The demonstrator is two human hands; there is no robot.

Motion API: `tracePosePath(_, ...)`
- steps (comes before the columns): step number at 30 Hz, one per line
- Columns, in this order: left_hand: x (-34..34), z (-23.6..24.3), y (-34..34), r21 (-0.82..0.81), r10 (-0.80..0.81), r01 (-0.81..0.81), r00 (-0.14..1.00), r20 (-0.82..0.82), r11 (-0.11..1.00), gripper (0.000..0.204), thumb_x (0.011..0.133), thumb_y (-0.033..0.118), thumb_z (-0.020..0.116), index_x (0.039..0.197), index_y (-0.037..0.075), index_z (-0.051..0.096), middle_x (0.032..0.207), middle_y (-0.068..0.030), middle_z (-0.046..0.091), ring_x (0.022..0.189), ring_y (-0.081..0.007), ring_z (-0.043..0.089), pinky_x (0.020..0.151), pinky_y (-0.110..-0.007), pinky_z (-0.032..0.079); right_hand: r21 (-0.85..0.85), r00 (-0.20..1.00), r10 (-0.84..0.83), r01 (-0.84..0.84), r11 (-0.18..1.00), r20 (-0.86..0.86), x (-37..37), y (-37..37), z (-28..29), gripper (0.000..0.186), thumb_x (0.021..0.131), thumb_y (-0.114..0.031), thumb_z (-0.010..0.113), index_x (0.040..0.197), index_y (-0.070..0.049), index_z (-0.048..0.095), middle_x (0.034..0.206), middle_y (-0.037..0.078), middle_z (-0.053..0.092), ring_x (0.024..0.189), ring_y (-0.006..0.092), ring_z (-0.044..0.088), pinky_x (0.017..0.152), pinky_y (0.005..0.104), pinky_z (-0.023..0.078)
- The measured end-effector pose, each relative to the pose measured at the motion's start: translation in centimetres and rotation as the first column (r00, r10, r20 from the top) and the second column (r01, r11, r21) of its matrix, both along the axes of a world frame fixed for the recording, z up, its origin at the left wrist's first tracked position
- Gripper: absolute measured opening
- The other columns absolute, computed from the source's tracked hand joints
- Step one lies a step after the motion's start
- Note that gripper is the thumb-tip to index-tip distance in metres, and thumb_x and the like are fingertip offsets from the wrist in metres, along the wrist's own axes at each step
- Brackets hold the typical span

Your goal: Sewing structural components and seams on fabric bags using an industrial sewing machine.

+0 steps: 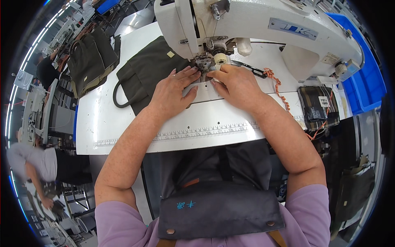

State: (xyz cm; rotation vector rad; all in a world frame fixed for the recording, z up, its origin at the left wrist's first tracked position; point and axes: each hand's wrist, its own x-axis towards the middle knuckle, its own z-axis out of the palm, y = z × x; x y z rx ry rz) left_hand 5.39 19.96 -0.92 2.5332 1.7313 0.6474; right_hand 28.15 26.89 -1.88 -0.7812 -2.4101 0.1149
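A white sewing machine (pixel 251 18) stands over the white table, its presser foot (pixel 204 64) just beyond my fingertips. My left hand (pixel 170 90) lies with fingers stretched toward the foot and thumb apart, resting at the edge of a dark olive fabric bag (pixel 144 68). The bag has a looped handle (pixel 116 95) and a small pale label (pixel 170 54). On the other side of the foot, my right hand (pixel 238 87) has its fingers bent and closed close to the needle area. Whatever the right fingertips pinch is hidden.
Behind my right hand lies a black-handled tool (pixel 253 70) with an orange coiled cord (pixel 279 88). A dark plaid pouch (pixel 317 108) sits at the right, near a blue bin (pixel 358 88). More olive bags (pixel 91 61) are stacked left. A ruler strip (pixel 193 134) runs along the front edge.
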Motion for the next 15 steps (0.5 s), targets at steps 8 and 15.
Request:
tracePosePath(8, 0.4, 0.9, -0.6, -0.040, 0.016, -0.020, 0.994, -0.106, 0.999, 0.045, 0.096, 0.025, 0.062, 0.138, 0.008, 0.065, 0.141, -0.0133, 0.064, 0.133, -0.0291, 0.059, 0.113, -0.042, 0.047, 0.004, 1.000, 0.003, -0.003, 1.000, -0.008, 0.0, 0.1, -0.4, 0.020, 0.091, -0.022, 0.068, 0.107, -0.012, 0.075, 0.084, 0.008, 0.063, 0.078, 0.0302, 0.068, 0.071, 0.0448, 0.054)
tracePosePath(15, 3.3, 2.8, -2.3, -0.156, 0.102, -0.144, 0.963, -0.250, 0.977, 0.041, 0.098, 0.026, 0.058, 0.133, 0.007, 0.067, 0.136, -0.0168, 0.066, 0.122, -0.0298, 0.066, 0.111, -0.047, 0.047, -0.006, 1.000, 0.011, -0.011, 1.000, -0.001, 0.2, 0.2, -0.4, 0.019, 0.089, -0.020, 0.067, 0.105, -0.012, 0.075, 0.086, 0.008, 0.064, 0.080, 0.0308, 0.069, 0.072, 0.0454, 0.055)
